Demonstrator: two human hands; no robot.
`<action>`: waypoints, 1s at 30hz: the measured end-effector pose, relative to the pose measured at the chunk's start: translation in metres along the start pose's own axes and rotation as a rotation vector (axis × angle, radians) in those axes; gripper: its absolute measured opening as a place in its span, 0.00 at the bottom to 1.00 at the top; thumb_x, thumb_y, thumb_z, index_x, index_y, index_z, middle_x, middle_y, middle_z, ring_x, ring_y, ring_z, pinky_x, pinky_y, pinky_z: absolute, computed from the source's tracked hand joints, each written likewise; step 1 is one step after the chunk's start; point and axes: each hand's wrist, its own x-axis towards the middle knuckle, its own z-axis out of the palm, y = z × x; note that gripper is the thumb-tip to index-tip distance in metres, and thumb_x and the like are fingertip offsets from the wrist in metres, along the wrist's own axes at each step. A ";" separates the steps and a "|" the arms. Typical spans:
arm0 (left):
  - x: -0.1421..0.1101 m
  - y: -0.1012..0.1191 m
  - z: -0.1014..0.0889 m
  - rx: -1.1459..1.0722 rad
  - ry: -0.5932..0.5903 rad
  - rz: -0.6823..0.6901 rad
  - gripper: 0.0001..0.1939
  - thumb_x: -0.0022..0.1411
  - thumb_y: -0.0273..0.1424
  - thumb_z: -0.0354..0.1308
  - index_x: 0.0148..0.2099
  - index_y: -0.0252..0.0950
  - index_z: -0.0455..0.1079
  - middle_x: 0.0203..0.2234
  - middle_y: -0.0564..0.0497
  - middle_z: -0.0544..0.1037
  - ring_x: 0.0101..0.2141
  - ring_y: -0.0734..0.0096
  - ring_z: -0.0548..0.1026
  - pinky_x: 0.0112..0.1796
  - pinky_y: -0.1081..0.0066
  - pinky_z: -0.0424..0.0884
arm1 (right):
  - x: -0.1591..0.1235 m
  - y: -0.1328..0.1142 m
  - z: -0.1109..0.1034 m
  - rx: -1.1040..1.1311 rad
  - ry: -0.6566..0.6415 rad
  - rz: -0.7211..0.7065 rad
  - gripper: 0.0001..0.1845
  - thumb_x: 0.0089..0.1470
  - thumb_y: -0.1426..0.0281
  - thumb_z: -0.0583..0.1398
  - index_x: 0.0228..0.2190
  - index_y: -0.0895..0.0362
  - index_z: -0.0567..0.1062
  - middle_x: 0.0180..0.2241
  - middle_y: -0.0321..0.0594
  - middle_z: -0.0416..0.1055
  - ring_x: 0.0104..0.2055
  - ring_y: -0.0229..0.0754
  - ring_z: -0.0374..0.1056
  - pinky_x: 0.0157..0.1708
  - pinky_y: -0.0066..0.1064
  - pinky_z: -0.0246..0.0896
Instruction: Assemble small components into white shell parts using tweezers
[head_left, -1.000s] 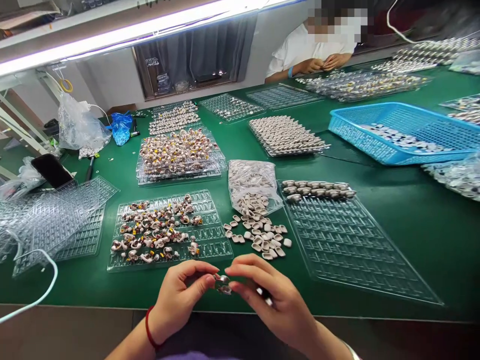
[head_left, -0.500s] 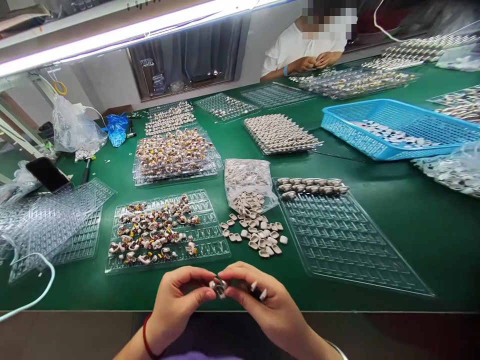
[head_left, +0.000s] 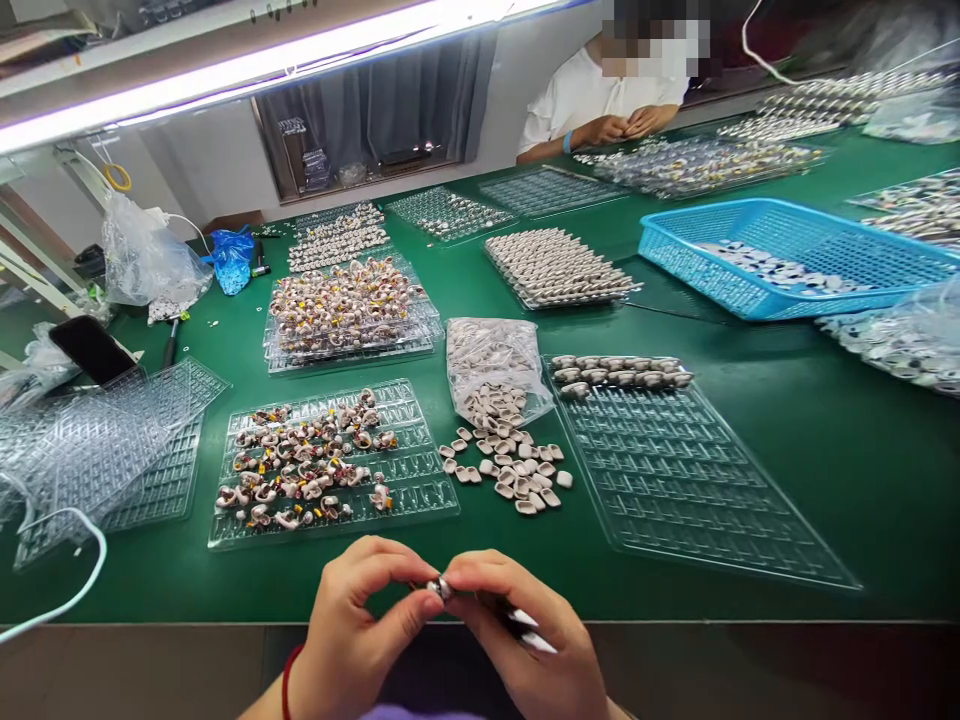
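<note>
Near the table's front edge, my left hand (head_left: 360,625) and my right hand (head_left: 529,630) meet fingertip to fingertip. Both pinch one small shiny earphone part (head_left: 440,588), mostly covered by the fingers. Tucked in my right palm is a dark slim object with pale ends (head_left: 531,628); its kind is hidden. Beyond my left hand lies a clear tray (head_left: 424,495) holding loose earphone parts (head_left: 300,470) with yellow and dark bits. Beige oval shells (head_left: 525,475) are scattered past my fingers, spilling from a plastic bag (head_left: 491,345).
To the right, a clear tray (head_left: 690,490) carries rows of shells at its far end. Behind are stacked part trays (head_left: 345,310), a shell-filled tray (head_left: 559,265) and a blue basket (head_left: 705,270). A phone (head_left: 90,350) lies left. A co-worker (head_left: 585,105) sits across.
Both hands have come slightly lower and the fingertips are closer around the earphone part, which shows less. My right hand has rolled a little, turning the dark object in its palm.
</note>
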 end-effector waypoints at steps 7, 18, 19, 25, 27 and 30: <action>-0.005 0.002 -0.001 0.164 0.008 0.159 0.09 0.61 0.27 0.61 0.43 0.39 0.79 0.34 0.45 0.80 0.34 0.65 0.79 0.36 0.70 0.77 | 0.002 -0.006 -0.004 -0.087 -0.023 -0.103 0.14 0.56 0.83 0.59 0.40 0.53 0.75 0.31 0.40 0.75 0.30 0.39 0.74 0.29 0.27 0.73; -0.008 0.001 0.001 0.166 0.055 0.296 0.13 0.62 0.25 0.61 0.48 0.44 0.77 0.34 0.48 0.80 0.37 0.64 0.76 0.38 0.66 0.76 | 0.001 -0.010 -0.002 -0.058 -0.029 -0.067 0.13 0.55 0.83 0.60 0.37 0.54 0.75 0.29 0.39 0.75 0.29 0.39 0.73 0.28 0.26 0.73; -0.008 0.000 0.001 0.158 0.056 0.305 0.13 0.62 0.25 0.61 0.48 0.44 0.76 0.34 0.48 0.80 0.37 0.64 0.76 0.39 0.65 0.76 | 0.001 -0.011 -0.001 -0.041 -0.026 -0.051 0.13 0.54 0.83 0.60 0.37 0.54 0.75 0.29 0.39 0.75 0.29 0.39 0.73 0.28 0.26 0.72; -0.010 -0.004 0.004 0.120 0.079 0.356 0.13 0.62 0.25 0.61 0.47 0.43 0.77 0.32 0.48 0.79 0.37 0.64 0.74 0.39 0.64 0.75 | 0.000 -0.015 -0.001 0.024 -0.027 -0.016 0.14 0.53 0.84 0.60 0.35 0.53 0.76 0.28 0.37 0.74 0.27 0.38 0.73 0.27 0.25 0.72; -0.010 -0.003 0.005 0.100 0.089 0.371 0.11 0.61 0.26 0.61 0.46 0.44 0.77 0.31 0.48 0.79 0.35 0.64 0.74 0.37 0.65 0.75 | 0.000 -0.017 -0.002 0.033 -0.056 -0.019 0.15 0.54 0.84 0.59 0.36 0.53 0.76 0.29 0.38 0.74 0.28 0.38 0.73 0.27 0.25 0.72; -0.010 -0.003 0.007 0.078 0.101 0.377 0.10 0.61 0.26 0.62 0.43 0.43 0.79 0.29 0.48 0.79 0.35 0.64 0.74 0.36 0.65 0.75 | 0.001 -0.018 -0.004 0.050 -0.069 -0.007 0.13 0.54 0.83 0.59 0.33 0.54 0.77 0.28 0.38 0.74 0.27 0.38 0.73 0.25 0.25 0.72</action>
